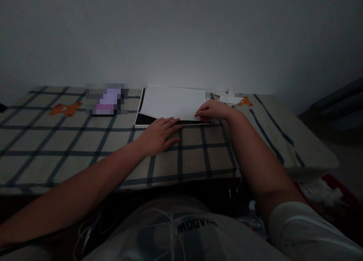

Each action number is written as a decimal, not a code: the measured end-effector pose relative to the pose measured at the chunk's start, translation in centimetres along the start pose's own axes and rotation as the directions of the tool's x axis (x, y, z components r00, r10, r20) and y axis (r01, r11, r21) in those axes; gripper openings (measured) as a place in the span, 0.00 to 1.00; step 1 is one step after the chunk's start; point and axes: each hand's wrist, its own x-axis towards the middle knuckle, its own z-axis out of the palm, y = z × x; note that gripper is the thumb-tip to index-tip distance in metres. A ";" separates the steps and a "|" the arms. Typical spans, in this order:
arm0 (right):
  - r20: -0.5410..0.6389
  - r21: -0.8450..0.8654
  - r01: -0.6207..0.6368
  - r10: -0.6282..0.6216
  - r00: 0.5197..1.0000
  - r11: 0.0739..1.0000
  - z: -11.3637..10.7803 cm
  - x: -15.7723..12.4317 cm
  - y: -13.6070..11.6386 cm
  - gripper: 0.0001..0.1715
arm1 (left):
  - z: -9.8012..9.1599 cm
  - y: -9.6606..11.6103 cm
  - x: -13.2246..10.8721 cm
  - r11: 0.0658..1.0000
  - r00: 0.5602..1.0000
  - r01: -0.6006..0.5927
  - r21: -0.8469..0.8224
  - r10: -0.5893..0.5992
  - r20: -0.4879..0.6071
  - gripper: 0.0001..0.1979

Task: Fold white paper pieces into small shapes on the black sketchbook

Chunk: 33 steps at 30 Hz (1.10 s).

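Observation:
A white sheet of paper with a row of small holes along its near edge lies on a black surface, which has a white, punched strip at its near side. My left hand rests flat with fingers spread, its fingertips on the near edge of this stack. At the sheet's near right corner, the thumb and fingers of my right hand are pinched together on the paper's edge.
A blurred phone with a lit screen lies at the left on the checked cloth. White paper scraps sit to the right of the stack. A plain wall rises behind the table. A white cable hangs over my shirt.

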 end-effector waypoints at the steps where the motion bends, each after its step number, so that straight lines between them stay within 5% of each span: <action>1: -0.003 0.012 -0.012 0.012 1.000 1.000 -0.1 -0.1 -0.1 0.13 | 0.0 0.0 0.0 1.000 1.000 0.002 0.001 -0.002 0.003 0.29; 7: -0.059 -0.087 -0.020 0.015 0.998 0.996 0.4 -0.5 -1.0 0.12 | 0.0 0.0 0.0 1.000 1.000 0.008 0.010 -0.008 0.022 0.29; 16: 0.032 -0.419 0.332 -0.351 0.936 0.845 3.4 0.8 -2.5 0.17 | -0.1 0.0 0.0 1.000 0.999 0.008 0.018 -0.009 0.036 0.30; 33: 0.073 -0.411 0.301 -0.298 0.952 0.860 3.5 0.5 -2.7 0.26 | -0.5 0.9 -0.5 0.987 0.987 0.157 -0.016 -0.156 0.048 0.29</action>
